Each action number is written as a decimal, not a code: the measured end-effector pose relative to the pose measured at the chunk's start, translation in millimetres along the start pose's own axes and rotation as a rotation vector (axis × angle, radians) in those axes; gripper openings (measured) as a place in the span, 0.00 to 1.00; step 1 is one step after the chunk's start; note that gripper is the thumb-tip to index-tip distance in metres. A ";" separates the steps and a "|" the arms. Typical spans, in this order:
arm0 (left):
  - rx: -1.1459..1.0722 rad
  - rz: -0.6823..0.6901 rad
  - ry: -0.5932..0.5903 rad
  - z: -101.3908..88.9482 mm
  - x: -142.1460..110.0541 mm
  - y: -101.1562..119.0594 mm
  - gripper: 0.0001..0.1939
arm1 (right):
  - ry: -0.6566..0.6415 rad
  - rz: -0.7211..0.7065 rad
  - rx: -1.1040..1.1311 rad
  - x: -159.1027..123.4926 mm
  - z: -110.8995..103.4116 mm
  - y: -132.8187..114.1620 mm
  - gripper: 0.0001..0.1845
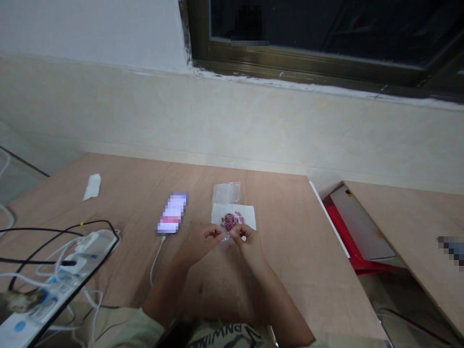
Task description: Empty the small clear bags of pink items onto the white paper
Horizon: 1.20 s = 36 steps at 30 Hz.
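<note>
My left hand [212, 235] and my right hand [243, 235] meet at the near edge of a white paper sheet [249, 215], fingers pinched close together. Between the fingertips shows a small, clear, shiny piece of plastic [225, 237]; its exact kind is too blurred to tell. On the paper, just beyond my fingers, lies a small heap of pink and dark beads [230, 221], with several loose ones to its right. Behind the sheet is a flat clear zip bag [226, 193] with a red strip along its top.
Left of the hands, a phone [173, 212] lies with a white cable [155, 261] plugged in. A power strip [72, 270] with tangled cords fills the near left. A white scrap [92, 186] lies at the far left. Past a gap on the right stands another table [416, 212].
</note>
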<state>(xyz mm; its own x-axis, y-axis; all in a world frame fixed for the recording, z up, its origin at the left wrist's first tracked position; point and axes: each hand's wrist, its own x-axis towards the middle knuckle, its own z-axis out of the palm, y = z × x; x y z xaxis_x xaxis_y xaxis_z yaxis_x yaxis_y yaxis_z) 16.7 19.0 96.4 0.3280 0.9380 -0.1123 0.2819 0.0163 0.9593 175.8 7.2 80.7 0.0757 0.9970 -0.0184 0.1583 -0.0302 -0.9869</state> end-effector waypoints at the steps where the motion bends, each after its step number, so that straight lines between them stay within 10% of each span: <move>1: 0.020 0.013 0.010 0.8 0.3 0.2 0.10 | 0.005 -0.003 -0.022 -1.4 0.1 -0.7 0.11; 17: 0.139 0.123 -0.024 1.8 17.3 1.2 0.11 | -0.069 0.011 0.196 10.5 -1.3 3.7 0.14; 36: -0.166 -0.158 0.048 -4.8 10.3 1.0 0.14 | -0.177 0.184 0.417 2.3 -2.8 15.3 0.15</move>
<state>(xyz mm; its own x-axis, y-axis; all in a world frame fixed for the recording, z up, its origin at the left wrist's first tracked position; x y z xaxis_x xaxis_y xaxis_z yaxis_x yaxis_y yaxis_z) 16.0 30.3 97.5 0.2471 0.9346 -0.2559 0.1729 0.2173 0.9607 181.2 8.8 66.0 -0.1089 0.9758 -0.1897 -0.2521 -0.2117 -0.9443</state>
